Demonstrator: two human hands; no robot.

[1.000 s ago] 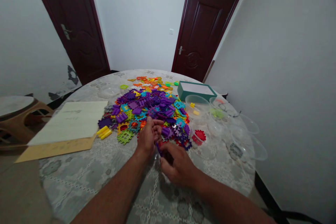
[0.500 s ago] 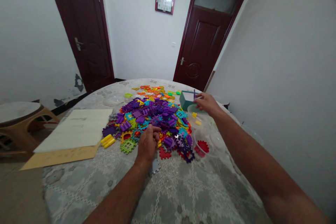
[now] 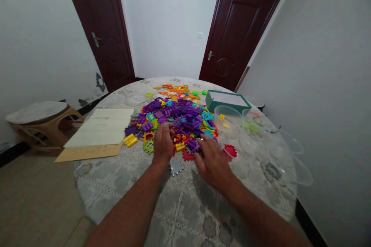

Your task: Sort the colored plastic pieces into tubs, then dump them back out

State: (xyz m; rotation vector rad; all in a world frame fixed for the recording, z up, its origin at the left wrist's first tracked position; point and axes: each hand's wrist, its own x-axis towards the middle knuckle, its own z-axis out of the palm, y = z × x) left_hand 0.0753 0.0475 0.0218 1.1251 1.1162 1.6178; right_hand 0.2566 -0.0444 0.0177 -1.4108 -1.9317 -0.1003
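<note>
A heaped pile of colourful plastic building pieces (image 3: pixel 179 114), mostly purple with notched edges or ribbed tubes, covers the middle of the table. My left hand (image 3: pixel 164 144) rests at the pile's near edge with its fingers curled inward; what they hold, if anything, is hidden. On the pile's near right side, my right hand (image 3: pixel 213 158) reaches down, fingers apart, over a purple ribbed piece (image 3: pixel 193 144). Between the hands lie a red notched square (image 3: pixel 188 155) and yellow tubes (image 3: pixel 180 146). A grey notched square (image 3: pixel 176 166) lies just nearer.
Clear plastic tubs (image 3: pixel 228 114) and lids stand on the right, with a green box (image 3: pixel 227 100) behind them. At left are a paper sheet (image 3: pixel 98 127), a brown envelope (image 3: pixel 88 153) and a yellow ribbed piece (image 3: pixel 130 140). A stool (image 3: pixel 43 123) stands left of the table.
My right hand has come back from beside the green box to the near side of the pile; the purple piece it held is out of sight. My left hand stays near its place. The view has tilted down.
</note>
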